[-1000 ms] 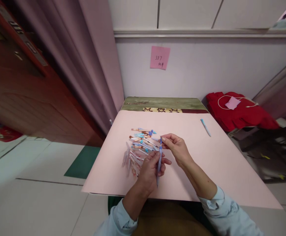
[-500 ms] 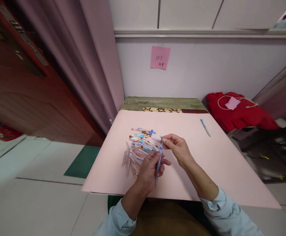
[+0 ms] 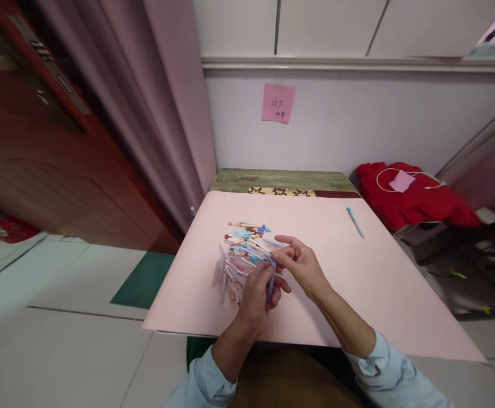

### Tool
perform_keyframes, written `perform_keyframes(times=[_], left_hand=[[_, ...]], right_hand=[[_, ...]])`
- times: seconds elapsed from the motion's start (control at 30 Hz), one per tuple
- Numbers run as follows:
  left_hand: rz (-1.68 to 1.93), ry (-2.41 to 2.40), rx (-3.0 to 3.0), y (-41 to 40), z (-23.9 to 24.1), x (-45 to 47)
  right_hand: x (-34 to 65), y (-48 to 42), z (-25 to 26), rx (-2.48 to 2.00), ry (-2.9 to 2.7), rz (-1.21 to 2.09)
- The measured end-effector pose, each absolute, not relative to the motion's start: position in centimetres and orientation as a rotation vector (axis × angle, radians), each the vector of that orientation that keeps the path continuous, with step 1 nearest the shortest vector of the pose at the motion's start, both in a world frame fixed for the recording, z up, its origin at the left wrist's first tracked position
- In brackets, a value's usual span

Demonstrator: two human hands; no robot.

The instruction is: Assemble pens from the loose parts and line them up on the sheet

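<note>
As we look down through the head camera, we find the bare left hand closed around a slim lavender-blue plastic pen, its fingers curled over the barrel in front of the body. The bare right hand is held narrow at the pen's upper end, thumb close to the tip of the left thumb and index finger lifted and stretched out; we cannot tell whether it grips the pen or only touches it. The pen is above a broad pale pink sheet covering most of a green wood-patterned tabletop. Just beyond and beside the left hand we see a loose pile of thin blue, brown and white pen pieces, with clear, pale-tinted plastic tubes at its near left edge. Well apart, toward the far right of the sheet, lies a single light-blue pen with a brighter blue top. Past the table's right side we see a heap of red cloth.
</note>
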State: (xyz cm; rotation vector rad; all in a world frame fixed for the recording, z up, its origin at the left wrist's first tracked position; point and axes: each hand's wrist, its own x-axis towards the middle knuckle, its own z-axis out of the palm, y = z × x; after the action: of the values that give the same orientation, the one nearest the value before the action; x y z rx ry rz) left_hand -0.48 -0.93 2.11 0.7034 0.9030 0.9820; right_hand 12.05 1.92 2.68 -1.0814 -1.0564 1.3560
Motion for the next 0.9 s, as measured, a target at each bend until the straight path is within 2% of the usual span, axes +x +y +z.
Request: perform_keyframes(times=[0.2, 0.33, 0.53, 0.73, 0.9], left_hand=[[1.115, 0.782, 0.683, -1.3, 2.0, 0.1], [1.210, 0.744, 0.660, -0.8, 2.2, 0.0], [1.379, 0.839, 0.657, 0.1, 2.2, -0.2], [1.373, 0.851, 0.623, -0.3, 1.3, 0.9], [1.241, 0.938, 0.842, 0.3, 1.6, -0.4]], right_hand=[[12.1, 1.7, 3.9, -1.076, -1.092, 1.404], [12.7, 1.0, 3.9, -1.154, -1.078, 1.208], [12.2, -2.1, 0.8, -1.333, -1.231, 1.028], [10.9, -3.6, -0.9, -1.378, -1.399, 0.916], [12.1, -3.2, -1.7, -1.400, -1.340, 0.853]])
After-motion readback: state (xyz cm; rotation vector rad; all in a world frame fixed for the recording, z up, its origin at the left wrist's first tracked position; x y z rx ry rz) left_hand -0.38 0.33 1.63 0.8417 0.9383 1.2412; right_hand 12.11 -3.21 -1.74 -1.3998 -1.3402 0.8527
